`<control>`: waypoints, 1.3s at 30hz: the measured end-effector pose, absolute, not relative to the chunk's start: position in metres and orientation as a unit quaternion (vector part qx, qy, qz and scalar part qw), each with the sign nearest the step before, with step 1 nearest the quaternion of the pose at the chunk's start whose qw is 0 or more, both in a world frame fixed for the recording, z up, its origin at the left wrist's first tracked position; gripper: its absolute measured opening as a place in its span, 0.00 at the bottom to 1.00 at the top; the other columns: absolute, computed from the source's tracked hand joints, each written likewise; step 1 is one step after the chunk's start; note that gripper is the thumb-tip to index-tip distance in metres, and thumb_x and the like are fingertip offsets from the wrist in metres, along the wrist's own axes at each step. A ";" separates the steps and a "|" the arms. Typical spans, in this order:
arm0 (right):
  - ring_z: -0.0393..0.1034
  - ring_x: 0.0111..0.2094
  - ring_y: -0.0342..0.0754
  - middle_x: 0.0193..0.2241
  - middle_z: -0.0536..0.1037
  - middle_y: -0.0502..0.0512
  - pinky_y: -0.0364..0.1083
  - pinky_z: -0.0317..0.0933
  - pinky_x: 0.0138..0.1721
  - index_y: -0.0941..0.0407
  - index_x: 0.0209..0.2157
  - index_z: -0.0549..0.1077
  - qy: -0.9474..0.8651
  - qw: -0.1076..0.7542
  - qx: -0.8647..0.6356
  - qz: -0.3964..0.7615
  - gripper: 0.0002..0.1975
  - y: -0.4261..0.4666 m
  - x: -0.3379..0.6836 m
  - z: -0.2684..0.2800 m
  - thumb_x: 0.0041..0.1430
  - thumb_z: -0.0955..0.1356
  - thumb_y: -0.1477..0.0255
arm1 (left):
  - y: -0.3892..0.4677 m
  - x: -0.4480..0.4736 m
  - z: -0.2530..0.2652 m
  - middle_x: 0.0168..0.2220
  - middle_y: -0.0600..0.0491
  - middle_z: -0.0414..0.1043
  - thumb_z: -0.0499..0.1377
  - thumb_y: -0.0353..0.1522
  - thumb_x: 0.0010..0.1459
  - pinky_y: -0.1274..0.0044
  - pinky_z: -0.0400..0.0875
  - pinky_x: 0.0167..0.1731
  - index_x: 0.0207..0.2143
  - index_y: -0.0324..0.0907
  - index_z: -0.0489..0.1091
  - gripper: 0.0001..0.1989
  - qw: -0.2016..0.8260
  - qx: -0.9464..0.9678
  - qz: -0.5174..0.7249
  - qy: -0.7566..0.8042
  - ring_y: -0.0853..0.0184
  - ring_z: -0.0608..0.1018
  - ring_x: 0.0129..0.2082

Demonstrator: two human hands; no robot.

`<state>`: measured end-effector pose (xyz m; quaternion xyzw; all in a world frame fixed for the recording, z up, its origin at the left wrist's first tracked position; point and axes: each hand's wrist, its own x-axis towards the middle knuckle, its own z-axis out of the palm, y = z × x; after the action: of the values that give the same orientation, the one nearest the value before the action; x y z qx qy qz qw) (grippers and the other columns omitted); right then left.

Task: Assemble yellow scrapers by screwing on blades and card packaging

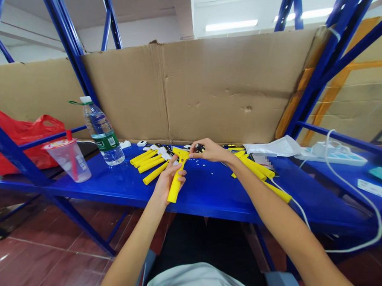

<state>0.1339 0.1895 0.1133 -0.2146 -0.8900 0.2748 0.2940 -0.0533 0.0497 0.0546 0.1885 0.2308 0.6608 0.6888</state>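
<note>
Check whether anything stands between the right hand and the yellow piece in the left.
Nothing visible does: the right hand, holding a dark object, is at the wide end of the yellow piece in the left hand.

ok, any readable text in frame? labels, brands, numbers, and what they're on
None reads with certainty.
Water bottle: lettering on green label, too small and blurred.
Plastic cup: side print, too blurred.
Flat white item, far right: marks too small.
Yellow T-shaped piece in left hand: no print visible.
</note>
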 end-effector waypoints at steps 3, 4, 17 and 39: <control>0.70 0.35 0.48 0.33 0.82 0.55 0.47 0.62 0.40 0.58 0.35 0.83 -0.885 0.306 -0.214 0.280 0.19 0.188 0.135 0.115 0.57 0.77 0.55 | 0.049 -0.053 0.055 0.45 0.54 0.76 0.63 0.18 0.62 0.86 0.66 0.19 0.63 0.55 0.68 0.33 0.690 0.192 0.660 0.228 0.77 0.72 0.23; 0.70 0.35 0.48 0.34 0.83 0.55 0.48 0.62 0.41 0.58 0.35 0.83 -0.884 0.306 -0.212 0.282 0.19 0.187 0.136 0.116 0.57 0.77 0.55 | 0.049 -0.053 0.055 0.45 0.54 0.76 0.63 0.18 0.61 0.86 0.66 0.19 0.63 0.55 0.68 0.33 0.691 0.193 0.659 0.227 0.77 0.72 0.23; 0.73 0.38 0.49 0.35 0.84 0.56 0.48 0.64 0.43 0.57 0.35 0.83 -0.877 0.300 -0.208 0.313 0.21 0.188 0.136 0.117 0.54 0.79 0.53 | 0.050 -0.055 0.053 0.48 0.53 0.75 0.67 0.18 0.58 0.86 0.66 0.20 0.62 0.54 0.69 0.35 0.686 0.204 0.660 0.229 0.77 0.71 0.24; 0.54 0.15 0.37 0.20 0.72 0.42 0.42 0.49 0.14 0.55 0.37 0.79 -0.786 0.272 -0.300 0.468 0.27 0.186 0.140 0.116 0.41 0.87 0.56 | 0.045 -0.053 0.056 0.48 0.51 0.76 0.62 0.18 0.62 0.87 0.65 0.18 0.63 0.55 0.71 0.31 0.703 0.199 0.648 0.215 0.77 0.70 0.23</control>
<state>0.1398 0.1856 0.1165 -0.2995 -0.7855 0.4681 0.2723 -0.0534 0.0450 0.0556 0.1988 0.2149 0.6479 0.7032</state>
